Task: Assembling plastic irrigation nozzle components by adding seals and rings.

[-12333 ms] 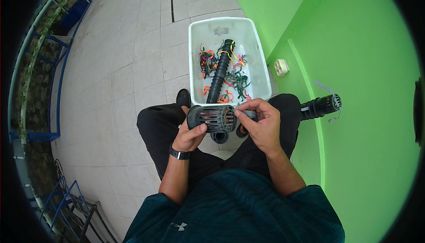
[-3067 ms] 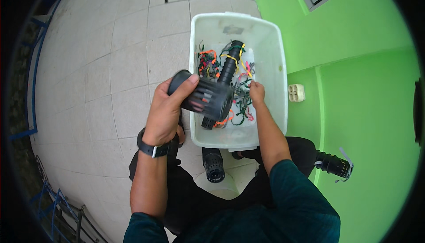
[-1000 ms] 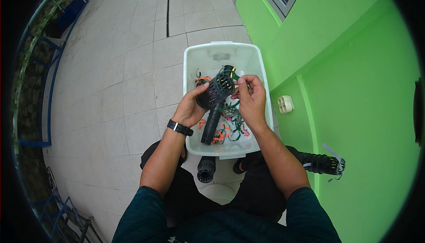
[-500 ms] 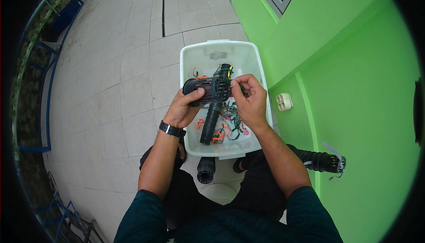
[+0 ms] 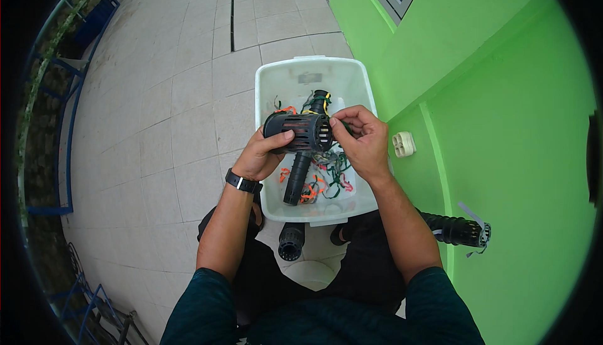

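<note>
Head view, left hand (image 5: 257, 158) with fingers clamped around a black slotted cup (image 5: 296, 132) over a white bin (image 5: 345, 75), right hand's (image 5: 370, 147) fingers pinched on a green strip (image 5: 347, 127) at the cup's end, ribbed tube (image 5: 298, 181) below.

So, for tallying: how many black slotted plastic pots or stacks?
4: pot in left hand, stack in white plastic tub, another outside its near edge, stack far right; others may hide.
</note>
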Tool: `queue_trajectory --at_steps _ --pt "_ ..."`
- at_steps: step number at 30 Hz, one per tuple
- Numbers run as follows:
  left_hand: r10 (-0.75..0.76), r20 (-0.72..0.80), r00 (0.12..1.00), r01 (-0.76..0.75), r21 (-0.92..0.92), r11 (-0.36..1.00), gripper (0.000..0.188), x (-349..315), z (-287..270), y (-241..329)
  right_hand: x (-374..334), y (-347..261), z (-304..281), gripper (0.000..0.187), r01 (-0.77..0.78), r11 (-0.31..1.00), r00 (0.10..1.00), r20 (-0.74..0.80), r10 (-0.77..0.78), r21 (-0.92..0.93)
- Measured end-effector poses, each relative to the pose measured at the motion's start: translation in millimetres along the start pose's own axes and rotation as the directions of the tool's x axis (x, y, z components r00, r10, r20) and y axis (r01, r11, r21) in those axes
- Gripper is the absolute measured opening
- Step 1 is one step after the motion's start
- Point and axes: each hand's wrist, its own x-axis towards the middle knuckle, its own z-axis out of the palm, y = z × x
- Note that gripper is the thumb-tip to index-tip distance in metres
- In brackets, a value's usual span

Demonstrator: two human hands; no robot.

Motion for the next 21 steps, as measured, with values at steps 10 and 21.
queue_trajectory --at_steps 10,21 --pt "-0.021 0.004 1.000 0.021 -0.025 0.999 0.052 1 1 0 -4 -1 4 0.011 0.134 0.981 0.991 0.003 -0.135 -0.136" --pt "-0.038 0.182 0.983 0.061 -0.121 0.991 0.053 -8 -1 6 5 -4 -5 0.036 -0.245 0.931 0.956 0.225 0.186 0.272"
